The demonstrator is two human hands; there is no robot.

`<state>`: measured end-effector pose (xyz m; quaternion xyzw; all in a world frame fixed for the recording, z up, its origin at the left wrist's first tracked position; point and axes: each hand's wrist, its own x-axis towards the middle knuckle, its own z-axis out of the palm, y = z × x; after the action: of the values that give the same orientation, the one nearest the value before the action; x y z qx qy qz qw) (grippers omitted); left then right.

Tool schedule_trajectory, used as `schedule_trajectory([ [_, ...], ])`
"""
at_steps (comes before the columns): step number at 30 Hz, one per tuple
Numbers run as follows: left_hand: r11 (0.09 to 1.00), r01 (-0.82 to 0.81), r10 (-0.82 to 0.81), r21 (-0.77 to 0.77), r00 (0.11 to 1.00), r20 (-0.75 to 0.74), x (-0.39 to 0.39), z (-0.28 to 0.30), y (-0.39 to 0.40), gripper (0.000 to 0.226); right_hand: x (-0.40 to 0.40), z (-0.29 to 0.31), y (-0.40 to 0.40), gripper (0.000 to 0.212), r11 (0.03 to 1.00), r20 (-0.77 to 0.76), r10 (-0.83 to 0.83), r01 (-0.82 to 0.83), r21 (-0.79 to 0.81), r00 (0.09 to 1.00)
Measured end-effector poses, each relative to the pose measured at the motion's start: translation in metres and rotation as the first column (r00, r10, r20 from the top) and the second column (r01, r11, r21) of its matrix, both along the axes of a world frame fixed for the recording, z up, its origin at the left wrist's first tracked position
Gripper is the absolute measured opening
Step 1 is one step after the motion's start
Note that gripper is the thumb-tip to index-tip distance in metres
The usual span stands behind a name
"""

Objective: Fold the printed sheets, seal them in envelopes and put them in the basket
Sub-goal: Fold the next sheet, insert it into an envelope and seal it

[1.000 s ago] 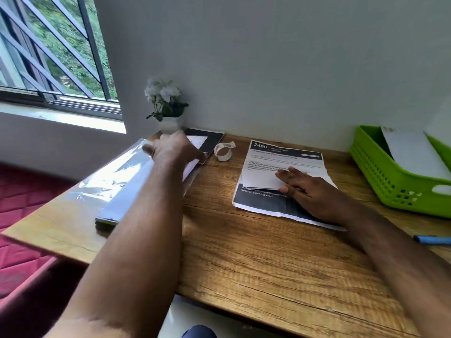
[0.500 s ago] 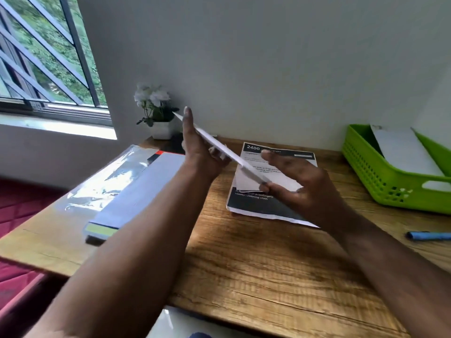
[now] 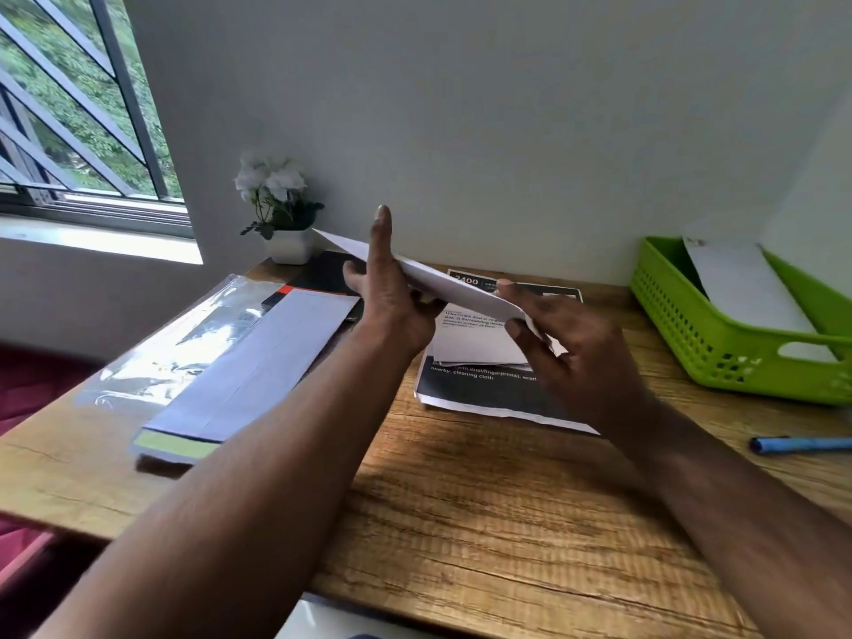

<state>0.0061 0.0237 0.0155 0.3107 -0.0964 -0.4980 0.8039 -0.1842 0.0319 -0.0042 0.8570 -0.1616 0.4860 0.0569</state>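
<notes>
Both my hands hold a white envelope (image 3: 442, 283) in the air above the desk, seen almost edge-on and sloping down to the right. My left hand (image 3: 392, 297) grips its middle with fingers upright. My right hand (image 3: 567, 348) pinches its right end. Under them a folded printed sheet (image 3: 479, 352) lies on top of more printed sheets (image 3: 488, 394) with a black band. The green basket (image 3: 719, 348) stands at the right with a white envelope (image 3: 747, 288) leaning inside it.
A stack of envelopes (image 3: 258, 371) beside a clear plastic wrapper (image 3: 184, 343) lies on the left of the wooden desk (image 3: 461, 523). A small potted white flower (image 3: 281, 214) stands at the back by the wall. A blue pen (image 3: 802, 444) lies at the right edge.
My left hand lifted an envelope off the stack and brought it to the middle. My right hand left the folded sheet and took the envelope's right end.
</notes>
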Motion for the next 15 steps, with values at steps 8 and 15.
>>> schedule_trajectory([
  [8,0.998,0.009,-0.009,0.066,1.000,0.011,0.018,0.003,0.005,0.107,-0.010,0.000,0.001,0.042,0.865,0.050,0.156,-0.161,0.474,0.986],
  [15,0.998,-0.014,0.009,0.057,0.997,0.082,0.002,0.004,0.008,0.087,-0.006,-0.005,-0.003,0.049,0.932,0.102,0.056,-0.089,0.351,0.993],
])
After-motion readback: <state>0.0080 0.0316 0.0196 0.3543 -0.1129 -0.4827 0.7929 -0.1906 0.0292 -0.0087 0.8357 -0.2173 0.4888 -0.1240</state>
